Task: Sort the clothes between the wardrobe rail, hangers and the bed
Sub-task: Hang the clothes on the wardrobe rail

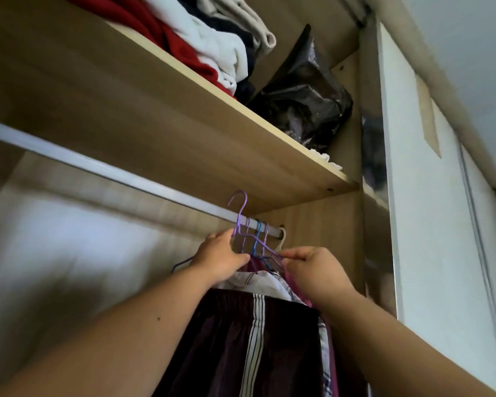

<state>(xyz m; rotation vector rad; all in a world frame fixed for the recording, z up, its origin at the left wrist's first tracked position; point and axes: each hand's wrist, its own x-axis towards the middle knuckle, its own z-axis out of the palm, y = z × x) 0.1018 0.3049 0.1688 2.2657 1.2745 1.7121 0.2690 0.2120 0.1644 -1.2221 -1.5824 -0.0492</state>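
Shelf overhead with folded clothes, black bag beside, rail below, left hand grip on purple hanger, right hand seemingly pinching its wire.

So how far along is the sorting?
Done: hangers with garments sit at the right end of the rail. In hand: left hand and right hand grip a purple hanger, hook off the rail. Left: seating or removing it; the bed is out of view.
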